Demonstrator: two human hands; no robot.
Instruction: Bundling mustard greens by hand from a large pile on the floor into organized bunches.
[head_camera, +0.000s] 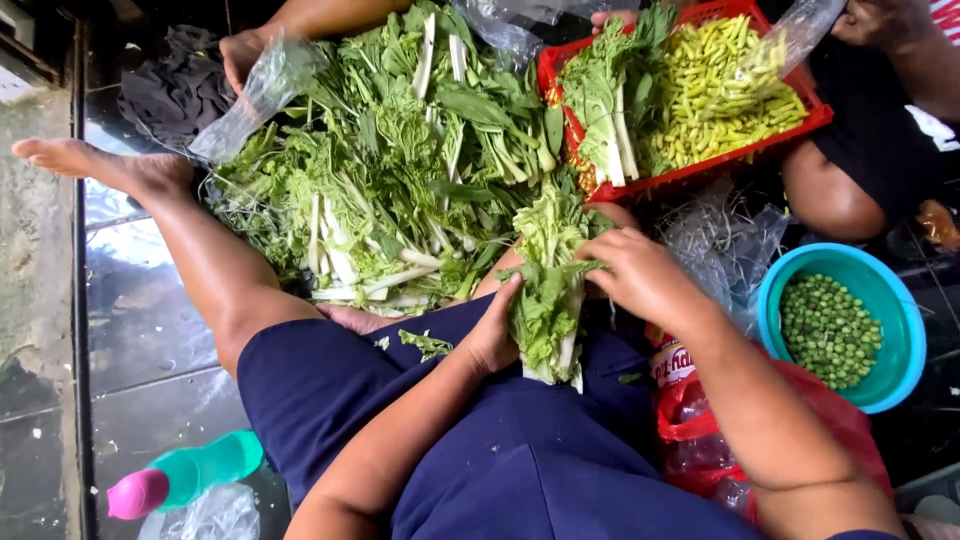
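A bunch of leafy greens with white stalks (548, 290) rests on my lap, over my dark blue clothing. My left hand (495, 335) wraps the bunch from its left side near the stalk ends. My right hand (640, 275) grips its leaves from the right. A large heap of the same greens (400, 150) lies on the floor just beyond my knees.
A red crate (690, 178) with greens and yellow-green chillies sits at upper right. A teal bowl (905, 335) of green peas stands right. Another person's hand (242, 55) holds a clear plastic bag at the heap's far left. A teal bottle (190, 472) lies lower left.
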